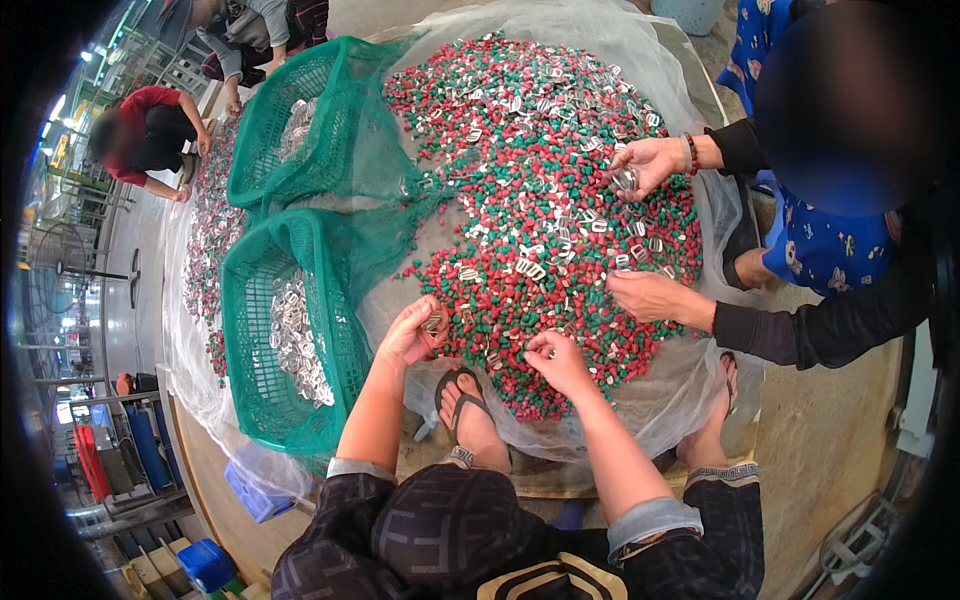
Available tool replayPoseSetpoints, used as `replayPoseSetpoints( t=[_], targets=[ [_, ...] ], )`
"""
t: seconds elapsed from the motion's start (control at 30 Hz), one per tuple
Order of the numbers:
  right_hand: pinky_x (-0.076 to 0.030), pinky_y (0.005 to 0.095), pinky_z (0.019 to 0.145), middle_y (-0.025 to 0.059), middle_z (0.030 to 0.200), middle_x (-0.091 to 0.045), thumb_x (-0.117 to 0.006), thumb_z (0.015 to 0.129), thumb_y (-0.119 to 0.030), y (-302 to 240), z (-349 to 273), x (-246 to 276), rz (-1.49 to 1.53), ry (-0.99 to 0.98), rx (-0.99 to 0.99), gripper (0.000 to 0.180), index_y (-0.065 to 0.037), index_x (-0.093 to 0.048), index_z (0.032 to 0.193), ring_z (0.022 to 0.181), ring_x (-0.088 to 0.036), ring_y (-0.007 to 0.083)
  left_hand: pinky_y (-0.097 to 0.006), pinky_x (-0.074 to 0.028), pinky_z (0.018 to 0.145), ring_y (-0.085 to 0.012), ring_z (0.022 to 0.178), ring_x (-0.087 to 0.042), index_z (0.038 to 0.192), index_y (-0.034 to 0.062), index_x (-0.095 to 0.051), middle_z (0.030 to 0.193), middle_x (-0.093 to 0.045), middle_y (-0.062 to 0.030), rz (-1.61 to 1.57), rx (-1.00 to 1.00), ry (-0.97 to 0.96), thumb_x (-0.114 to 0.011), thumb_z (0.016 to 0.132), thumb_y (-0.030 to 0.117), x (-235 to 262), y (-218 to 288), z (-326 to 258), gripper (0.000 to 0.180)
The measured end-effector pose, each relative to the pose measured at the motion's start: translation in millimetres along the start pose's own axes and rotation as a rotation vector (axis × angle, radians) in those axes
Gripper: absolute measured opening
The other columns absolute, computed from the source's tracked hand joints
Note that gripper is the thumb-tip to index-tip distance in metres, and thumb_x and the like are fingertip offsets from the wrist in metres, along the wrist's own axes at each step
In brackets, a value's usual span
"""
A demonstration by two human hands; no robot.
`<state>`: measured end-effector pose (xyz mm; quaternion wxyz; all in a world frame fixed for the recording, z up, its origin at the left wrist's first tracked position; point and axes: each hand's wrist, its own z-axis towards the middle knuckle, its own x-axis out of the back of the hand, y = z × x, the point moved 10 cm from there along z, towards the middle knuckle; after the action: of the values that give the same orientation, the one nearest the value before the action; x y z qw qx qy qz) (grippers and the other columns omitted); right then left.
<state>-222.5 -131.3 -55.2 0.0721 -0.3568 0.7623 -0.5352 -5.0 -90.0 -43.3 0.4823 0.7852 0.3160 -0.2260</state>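
Note:
A wide heap of small red, green and white pellets (pixel 520 200) lies before me, with flat silver metal buckles (pixel 530 268) mixed through it. At the heap's near left edge, my left hand (pixel 412 335) is closed around some metal buckles (pixel 432 322). My right hand (pixel 560 362) is over the near part of the heap, fingers pinched together at a small pale thing too tiny to name. Left of my left hand stands a green plastic basket (pixel 240 330) with a pile of silver buckles (pixel 298 345) in it.
A second green basket (pixel 250 150) with buckles stands farther off, green netting beside it. White mesh sheet (pixel 690 90) lies under the heap. At the right, a co-worker's hands (pixel 650 165) reach into the heap, one holding buckles. Two more people crouch at far left by another heap (pixel 205 220).

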Motion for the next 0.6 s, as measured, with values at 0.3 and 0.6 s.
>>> replayPoseSetpoints(
  t=[0.3, 0.6],
  targets=[
    [-0.051, 0.0390, 0.063, 0.0104, 0.079, -0.059, -0.054, 0.079, -0.013, -61, -6, -47, -0.662, -0.013, 0.341, 0.026, -0.016, -0.056, 0.105, 0.078, -0.063, 0.0277, -0.022, -0.039, 0.048, -0.0105, 0.055, -0.049, 0.091, 0.0072, -0.055, 0.071, -0.054, 0.0000, 0.547, 0.029, 0.197, -0.056, 0.080, 0.007, 4, -17, 18, 0.011],
    [-0.052, 0.0372, 0.060, 0.0076, 0.075, -0.057, -0.055, 0.078, -0.013, -61, 6, -39, -0.717, 0.201, 0.402, 0.007, -0.010, -0.057, 0.083, 0.073, -0.062, 0.0252, -0.027, -0.041, 0.050, -0.0092, 0.053, -0.051, 0.074, 0.0025, -0.064, 0.060, -0.059, -0.0022, 1.363, -0.107, 0.518, -0.079, 0.065, 0.029, 15, 8, 20, 0.032]
  ],
)
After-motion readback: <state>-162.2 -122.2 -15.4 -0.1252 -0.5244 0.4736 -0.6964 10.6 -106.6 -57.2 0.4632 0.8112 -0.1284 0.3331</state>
